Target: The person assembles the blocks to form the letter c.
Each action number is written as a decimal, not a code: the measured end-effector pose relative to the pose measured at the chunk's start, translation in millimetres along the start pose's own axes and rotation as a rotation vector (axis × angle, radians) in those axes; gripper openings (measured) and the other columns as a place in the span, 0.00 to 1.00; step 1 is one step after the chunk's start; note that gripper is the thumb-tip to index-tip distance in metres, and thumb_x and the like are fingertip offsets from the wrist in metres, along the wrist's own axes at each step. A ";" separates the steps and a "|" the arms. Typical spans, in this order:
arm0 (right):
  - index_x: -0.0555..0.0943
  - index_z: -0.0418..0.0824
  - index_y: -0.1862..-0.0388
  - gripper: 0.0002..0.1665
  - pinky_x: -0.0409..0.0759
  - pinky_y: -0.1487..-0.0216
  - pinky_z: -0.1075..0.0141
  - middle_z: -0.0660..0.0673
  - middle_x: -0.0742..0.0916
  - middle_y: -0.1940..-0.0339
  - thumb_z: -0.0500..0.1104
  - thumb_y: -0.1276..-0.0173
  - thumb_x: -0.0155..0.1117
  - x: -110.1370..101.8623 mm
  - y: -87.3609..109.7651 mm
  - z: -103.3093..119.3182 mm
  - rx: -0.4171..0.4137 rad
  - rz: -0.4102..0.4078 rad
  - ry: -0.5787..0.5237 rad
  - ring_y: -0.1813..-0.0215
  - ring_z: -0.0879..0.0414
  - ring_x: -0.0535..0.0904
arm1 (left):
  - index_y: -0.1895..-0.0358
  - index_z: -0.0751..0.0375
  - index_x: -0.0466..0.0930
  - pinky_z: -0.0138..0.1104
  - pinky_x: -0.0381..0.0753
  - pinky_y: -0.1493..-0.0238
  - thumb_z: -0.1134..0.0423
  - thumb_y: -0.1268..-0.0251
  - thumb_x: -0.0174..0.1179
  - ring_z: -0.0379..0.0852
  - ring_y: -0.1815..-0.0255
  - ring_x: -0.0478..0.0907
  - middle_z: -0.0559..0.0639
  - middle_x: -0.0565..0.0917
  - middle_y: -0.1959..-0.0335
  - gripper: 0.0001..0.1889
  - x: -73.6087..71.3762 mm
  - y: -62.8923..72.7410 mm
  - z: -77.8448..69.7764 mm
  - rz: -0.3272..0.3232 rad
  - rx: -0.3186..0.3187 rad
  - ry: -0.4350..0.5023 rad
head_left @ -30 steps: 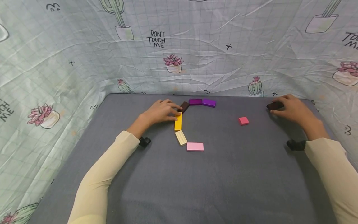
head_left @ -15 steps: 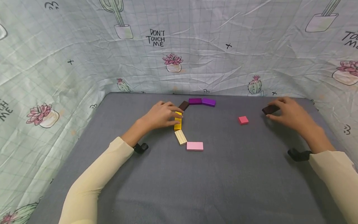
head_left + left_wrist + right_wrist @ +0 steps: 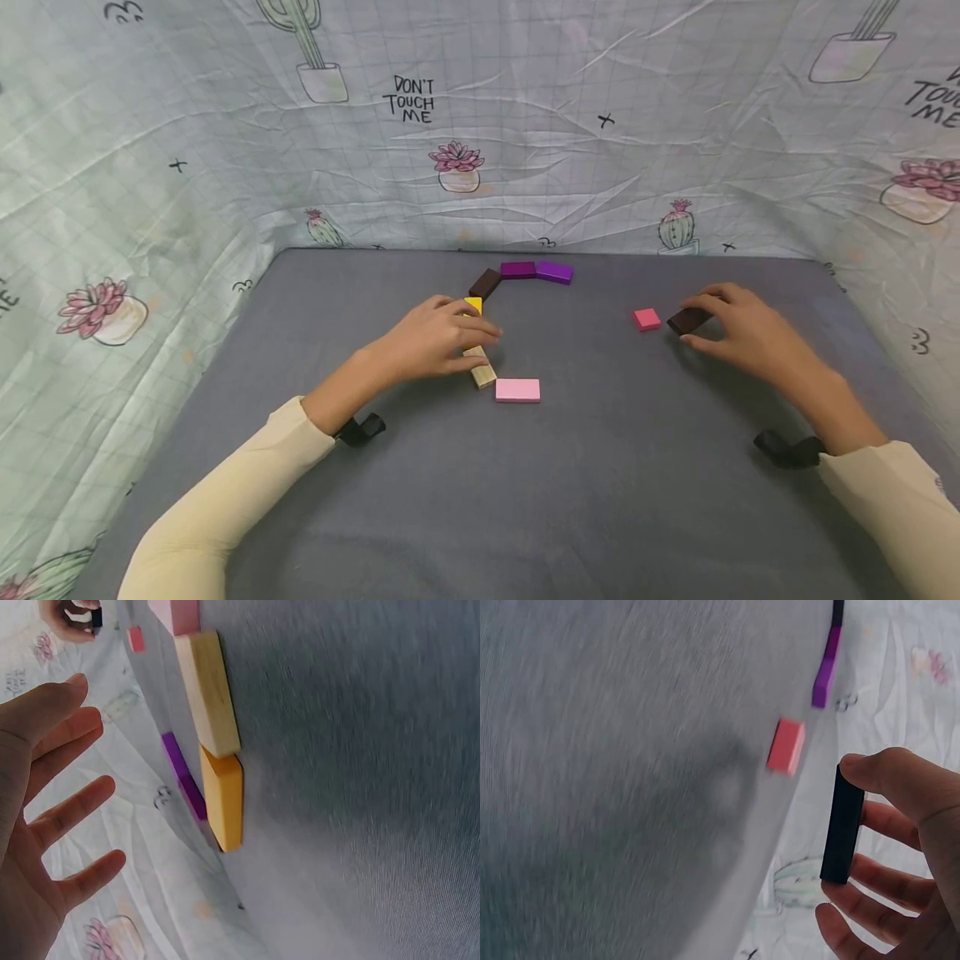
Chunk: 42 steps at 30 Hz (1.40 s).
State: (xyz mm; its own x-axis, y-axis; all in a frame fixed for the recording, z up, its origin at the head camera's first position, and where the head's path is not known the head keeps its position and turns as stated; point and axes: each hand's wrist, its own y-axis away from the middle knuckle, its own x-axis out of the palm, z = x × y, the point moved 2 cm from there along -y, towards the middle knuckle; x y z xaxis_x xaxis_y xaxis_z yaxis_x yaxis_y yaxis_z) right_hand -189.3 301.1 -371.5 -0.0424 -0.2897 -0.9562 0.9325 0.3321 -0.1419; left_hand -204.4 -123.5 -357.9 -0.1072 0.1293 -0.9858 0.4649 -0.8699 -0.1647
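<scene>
My right hand (image 3: 742, 333) pinches a dark block (image 3: 843, 825) between thumb and fingers, just right of a small red block (image 3: 647, 319). In the right wrist view the dark block is held off the table. My left hand (image 3: 435, 337), fingers spread and holding nothing, hovers above the yellow block (image 3: 223, 799) and the pale wooden block (image 3: 206, 694), partly covering both in the head view. Those two belong to a curved row with a dark brown block (image 3: 485, 284), a dark purple block (image 3: 518, 270), a violet block (image 3: 555, 272) and a pink block (image 3: 517, 390).
The grey cloth-covered table (image 3: 585, 483) lies under everything. A printed cactus-pattern curtain (image 3: 525, 167) hangs at the back and both sides. Each wrist wears a black strap-like mount; the left mount (image 3: 362, 430) sits near the table.
My right hand has carried the dark block left and nearer, up beside the red block. My left hand has moved off the brown and yellow blocks toward me, over the wooden one.
</scene>
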 end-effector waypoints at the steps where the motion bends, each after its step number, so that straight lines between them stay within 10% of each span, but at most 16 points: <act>1: 0.83 0.37 0.41 0.29 0.74 0.45 0.36 0.32 0.78 0.41 0.44 0.40 0.79 0.3 0.9 4.2 -0.007 -0.007 -0.003 0.40 0.35 0.73 | 0.45 0.50 0.89 0.50 0.75 0.40 0.51 0.31 0.67 0.49 0.39 0.78 0.39 0.85 0.41 0.16 -1.0 0.8 -3.1 -0.002 0.001 0.009; 23: 0.84 0.40 0.43 0.27 0.81 0.49 0.47 0.40 0.82 0.45 0.44 0.41 0.80 29.4 4.5 83.0 -0.218 0.072 -0.056 0.45 0.44 0.79 | 0.39 0.62 0.83 0.36 0.68 0.28 0.64 0.28 0.63 0.45 0.34 0.77 0.50 0.84 0.40 0.17 22.6 8.2 -39.6 0.012 0.127 0.255; 42: 0.85 0.44 0.44 0.26 0.83 0.50 0.50 0.41 0.83 0.46 0.52 0.38 0.78 60.0 -6.3 125.5 -0.247 0.161 -0.043 0.47 0.47 0.81 | 0.38 0.52 0.84 0.39 0.75 0.37 0.59 0.26 0.62 0.44 0.37 0.77 0.43 0.83 0.38 0.17 40.5 1.3 -35.3 0.066 0.260 0.083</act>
State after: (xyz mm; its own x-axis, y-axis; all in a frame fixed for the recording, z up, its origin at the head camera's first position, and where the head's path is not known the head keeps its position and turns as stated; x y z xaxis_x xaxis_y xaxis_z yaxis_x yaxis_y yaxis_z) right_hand -152.7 168.9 -395.8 0.1195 -0.2514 -0.9605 0.8101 0.5839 -0.0520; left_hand -177.2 -102.6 -399.2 -0.0070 0.0974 -0.9952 0.2258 -0.9694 -0.0965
